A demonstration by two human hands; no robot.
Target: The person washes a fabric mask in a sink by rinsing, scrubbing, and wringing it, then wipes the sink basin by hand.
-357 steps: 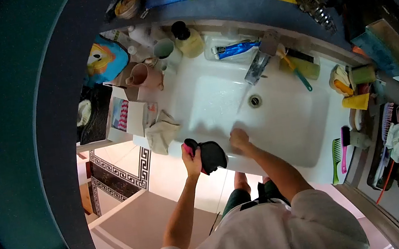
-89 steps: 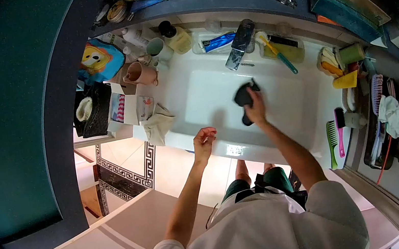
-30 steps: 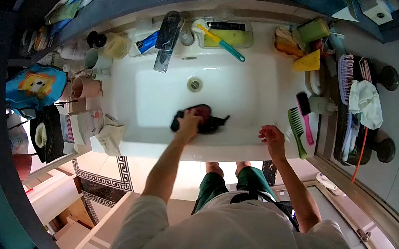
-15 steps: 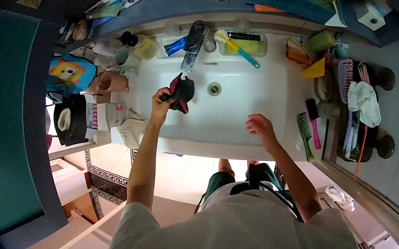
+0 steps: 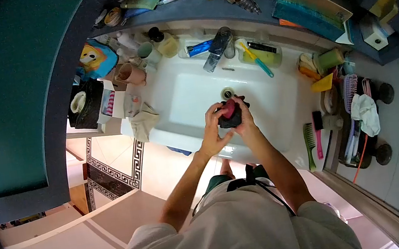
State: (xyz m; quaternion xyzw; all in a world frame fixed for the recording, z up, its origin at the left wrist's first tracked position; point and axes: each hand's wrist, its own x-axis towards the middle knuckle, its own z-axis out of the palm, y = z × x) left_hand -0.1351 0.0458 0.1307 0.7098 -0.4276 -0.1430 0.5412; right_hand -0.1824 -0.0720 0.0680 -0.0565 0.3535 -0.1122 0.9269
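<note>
A crumpled black and dark pink cloth item [image 5: 229,115] is held between both hands over the white sink [image 5: 190,95], just in front of the drain [image 5: 227,93]. My left hand [image 5: 213,131] grips its left side, fingers on the pink part and thumb below. My right hand [image 5: 245,119] is closed round its right side, with dark material showing past the fingertips. The faucet [image 5: 218,49] stands at the back of the sink, beyond the cloth item and apart from it.
Cups [image 5: 131,75], a pump bottle [image 5: 166,44] and a beige cloth [image 5: 144,122] line the left side. A teal and yellow brush [image 5: 257,59] lies at the back. Green [image 5: 310,145] and pink combs [image 5: 318,135] rest on the right rim, near a yellow tube [image 5: 323,83].
The cloth item has moved right from the left part of the sink. My right hand, free half a second ago, has come in from the right and taken hold of it too.
</note>
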